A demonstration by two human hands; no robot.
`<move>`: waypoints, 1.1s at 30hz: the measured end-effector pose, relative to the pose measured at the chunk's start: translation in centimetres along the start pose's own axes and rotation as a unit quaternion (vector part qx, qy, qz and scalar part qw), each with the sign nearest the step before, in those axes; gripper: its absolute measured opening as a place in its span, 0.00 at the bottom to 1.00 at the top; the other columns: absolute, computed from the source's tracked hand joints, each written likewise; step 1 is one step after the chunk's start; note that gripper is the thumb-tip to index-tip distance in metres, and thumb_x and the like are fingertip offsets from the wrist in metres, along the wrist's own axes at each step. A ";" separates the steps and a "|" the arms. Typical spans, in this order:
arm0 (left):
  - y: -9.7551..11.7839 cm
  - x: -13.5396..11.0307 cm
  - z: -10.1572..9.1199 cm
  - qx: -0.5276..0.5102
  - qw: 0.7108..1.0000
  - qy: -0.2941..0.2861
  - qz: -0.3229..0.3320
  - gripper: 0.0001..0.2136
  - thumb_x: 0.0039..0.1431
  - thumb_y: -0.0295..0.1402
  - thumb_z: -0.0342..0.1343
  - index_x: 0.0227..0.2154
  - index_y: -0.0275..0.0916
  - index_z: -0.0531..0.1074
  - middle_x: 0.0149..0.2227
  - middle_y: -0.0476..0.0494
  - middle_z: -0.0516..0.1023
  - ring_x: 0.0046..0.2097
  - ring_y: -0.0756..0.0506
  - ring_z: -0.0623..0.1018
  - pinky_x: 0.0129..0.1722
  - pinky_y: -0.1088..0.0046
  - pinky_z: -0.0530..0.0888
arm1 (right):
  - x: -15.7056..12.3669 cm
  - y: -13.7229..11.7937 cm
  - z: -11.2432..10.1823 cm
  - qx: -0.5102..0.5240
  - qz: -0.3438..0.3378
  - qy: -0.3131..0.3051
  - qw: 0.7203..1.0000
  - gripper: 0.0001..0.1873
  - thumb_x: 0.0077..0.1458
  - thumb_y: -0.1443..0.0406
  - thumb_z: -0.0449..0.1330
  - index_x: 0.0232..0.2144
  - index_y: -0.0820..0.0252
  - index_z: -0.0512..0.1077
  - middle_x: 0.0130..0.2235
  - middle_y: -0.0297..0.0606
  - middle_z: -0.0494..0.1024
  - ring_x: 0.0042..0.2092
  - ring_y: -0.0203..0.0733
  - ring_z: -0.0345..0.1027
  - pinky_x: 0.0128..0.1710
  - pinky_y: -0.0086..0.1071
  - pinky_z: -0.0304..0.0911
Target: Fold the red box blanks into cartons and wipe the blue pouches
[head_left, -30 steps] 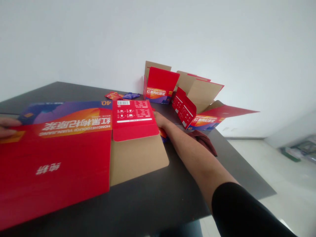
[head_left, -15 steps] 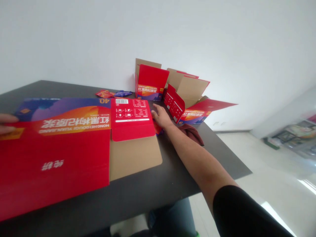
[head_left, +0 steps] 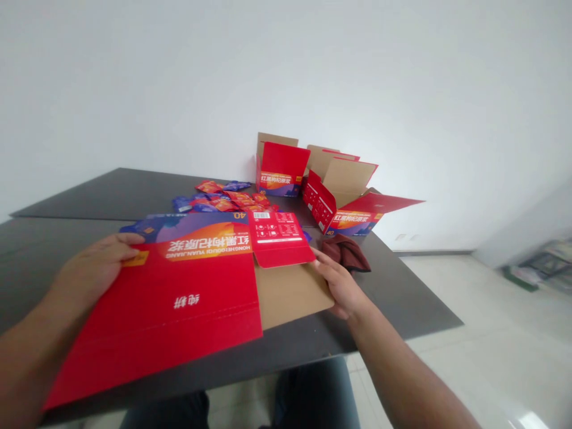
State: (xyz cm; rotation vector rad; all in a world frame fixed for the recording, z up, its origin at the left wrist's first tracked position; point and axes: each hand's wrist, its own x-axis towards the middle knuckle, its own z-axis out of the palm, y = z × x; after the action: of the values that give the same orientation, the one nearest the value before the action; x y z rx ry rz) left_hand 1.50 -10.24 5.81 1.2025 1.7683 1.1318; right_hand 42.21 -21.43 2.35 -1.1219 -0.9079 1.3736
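A flattened red cardboard box (head_left: 196,286) with blue and orange printing is held over the near side of the table, its brown inner flap showing at the right. My left hand (head_left: 100,262) grips its left edge, thumb on the printed face and the other fingers hidden beneath. My right hand (head_left: 337,286) is closed on the right end, at the red side flap and the brown flap. Just beyond the cardboard lies a heap of small red and blue sachets (head_left: 230,199), partly covered by it.
Opened-out red boxes stand at the back, one by the wall (head_left: 281,173) and another nearer box (head_left: 353,220) with raised flaps. A crumpled brown cloth (head_left: 346,253) lies right of the cardboard. The dark table (head_left: 402,304) ends at the right and front.
My right hand has drawn back from beyond the cardboard and taken hold of its right end. The cardboard has shifted right in view, and more sachets and my left hand now show.
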 end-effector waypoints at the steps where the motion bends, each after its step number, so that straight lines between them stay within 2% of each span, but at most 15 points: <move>1: 0.2 -0.8 0.2 -0.031 0.999 -0.008 -0.029 0.15 0.50 0.31 0.57 0.43 0.42 0.75 0.28 0.49 0.83 0.25 0.40 0.83 0.22 0.67 0.82 | -0.9 0.2 -0.1 0.015 0.011 0.000 1.000 0.35 0.55 0.48 0.75 0.63 0.42 0.76 0.55 0.38 0.88 0.53 0.58 0.86 0.48 0.50 0.82; 3: 0.1 -2.1 0.5 -0.074 0.994 -0.027 -0.081 0.17 0.52 0.29 0.57 0.47 0.43 0.75 0.27 0.52 0.81 0.22 0.42 0.82 0.19 0.71 0.79 | -2.3 0.7 -0.4 0.034 0.028 -0.002 0.999 0.34 0.53 0.50 0.76 0.62 0.40 0.76 0.55 0.37 0.88 0.51 0.57 0.86 0.45 0.48 0.82; 5: -0.6 -3.2 0.8 -0.111 0.988 -0.043 -0.096 0.22 0.55 0.28 0.58 0.54 0.45 0.77 0.29 0.52 0.82 0.21 0.42 0.81 0.18 0.71 0.78 | -3.4 1.3 -0.7 0.035 0.035 0.004 0.999 0.36 0.51 0.53 0.77 0.61 0.39 0.75 0.54 0.36 0.88 0.51 0.57 0.86 0.44 0.48 0.82; 8: -2.1 -4.5 1.1 -0.167 0.981 -0.067 -0.074 0.36 0.55 0.28 0.63 0.68 0.55 0.72 0.36 0.49 0.86 0.24 0.40 0.84 0.20 0.64 0.83 | -4.5 2.1 -1.5 0.026 0.027 0.022 0.999 0.36 0.50 0.54 0.77 0.61 0.38 0.73 0.53 0.36 0.88 0.52 0.58 0.86 0.45 0.50 0.82; 10: -2.9 -5.4 1.2 -0.198 0.975 -0.077 -0.067 0.43 0.53 0.26 0.67 0.73 0.60 0.68 0.43 0.48 0.88 0.28 0.37 0.87 0.26 0.58 0.87 | -5.0 2.5 -2.0 0.022 0.015 0.034 0.999 0.35 0.51 0.55 0.76 0.60 0.39 0.72 0.54 0.36 0.88 0.53 0.59 0.85 0.46 0.51 0.82; 12: -3.3 -6.1 1.3 -0.228 0.965 -0.099 -0.081 0.43 0.52 0.25 0.69 0.72 0.59 0.70 0.46 0.45 0.88 0.33 0.35 0.89 0.30 0.55 0.89 | -5.2 2.7 -2.4 0.016 0.004 0.048 0.999 0.34 0.51 0.56 0.75 0.60 0.40 0.72 0.57 0.37 0.87 0.54 0.60 0.85 0.47 0.53 0.81; 15: -3.4 -6.7 1.5 -0.254 0.950 -0.149 -0.106 0.32 0.53 0.27 0.69 0.63 0.48 0.78 0.44 0.41 0.89 0.34 0.35 0.89 0.33 0.53 0.89 | -5.3 2.6 -2.9 0.005 0.005 0.048 0.999 0.35 0.51 0.57 0.75 0.60 0.42 0.71 0.59 0.40 0.86 0.54 0.60 0.84 0.49 0.53 0.80; 17: -3.3 -6.5 1.4 -0.257 0.951 -0.144 -0.098 0.28 0.54 0.28 0.69 0.60 0.45 0.79 0.41 0.40 0.90 0.31 0.36 0.88 0.31 0.53 0.89 | -5.2 2.4 -3.5 -0.004 0.012 0.025 1.000 0.36 0.52 0.58 0.75 0.62 0.44 0.71 0.59 0.40 0.86 0.54 0.59 0.85 0.50 0.50 0.80; 20: -3.6 -5.3 0.7 -0.233 0.962 -0.129 -0.055 0.31 0.51 0.29 0.73 0.61 0.43 0.79 0.38 0.41 0.89 0.29 0.39 0.86 0.28 0.58 0.88 | -4.8 1.6 -4.9 -0.028 0.013 -0.021 0.999 0.36 0.54 0.58 0.75 0.63 0.47 0.72 0.58 0.40 0.87 0.50 0.54 0.85 0.49 0.45 0.78; 25: -4.3 -3.1 -0.7 -0.104 0.960 -0.256 -0.045 0.30 0.46 0.38 0.81 0.53 0.35 0.83 0.41 0.36 0.91 0.32 0.39 0.88 0.29 0.66 0.87 | -3.5 -0.2 -6.8 -0.070 0.051 -0.056 0.995 0.35 0.53 0.59 0.77 0.62 0.50 0.76 0.55 0.38 0.89 0.47 0.49 0.86 0.50 0.40 0.77; 28: -3.0 -3.5 -0.7 -0.046 0.928 -0.362 -0.079 0.29 0.49 0.43 0.81 0.52 0.34 0.84 0.43 0.33 0.91 0.35 0.36 0.89 0.32 0.63 0.87 | -2.0 -0.9 -7.2 -0.076 0.083 -0.087 0.990 0.32 0.54 0.58 0.77 0.60 0.51 0.78 0.53 0.39 0.89 0.46 0.49 0.86 0.49 0.39 0.77; 30: -1.6 -4.3 -0.3 -0.045 0.899 -0.420 -0.119 0.30 0.49 0.42 0.81 0.54 0.36 0.84 0.41 0.34 0.91 0.34 0.35 0.89 0.31 0.62 0.86 | -0.8 -1.3 -7.4 -0.081 0.102 -0.113 0.985 0.31 0.53 0.58 0.78 0.58 0.53 0.80 0.52 0.41 0.90 0.46 0.48 0.86 0.48 0.38 0.77; 33: -0.2 -5.4 0.1 -0.071 0.880 -0.442 -0.158 0.32 0.44 0.38 0.83 0.55 0.37 0.84 0.40 0.35 0.91 0.32 0.36 0.88 0.27 0.64 0.84 | 0.4 -1.6 -7.6 -0.088 0.113 -0.129 0.981 0.30 0.52 0.59 0.78 0.57 0.54 0.81 0.51 0.42 0.90 0.44 0.47 0.87 0.46 0.36 0.77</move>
State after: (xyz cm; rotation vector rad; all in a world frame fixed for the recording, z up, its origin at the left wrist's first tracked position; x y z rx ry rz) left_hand 3.21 -15.39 6.02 1.0390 1.0806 0.3825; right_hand 50.00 -21.42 1.88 -1.2282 -1.1317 1.6797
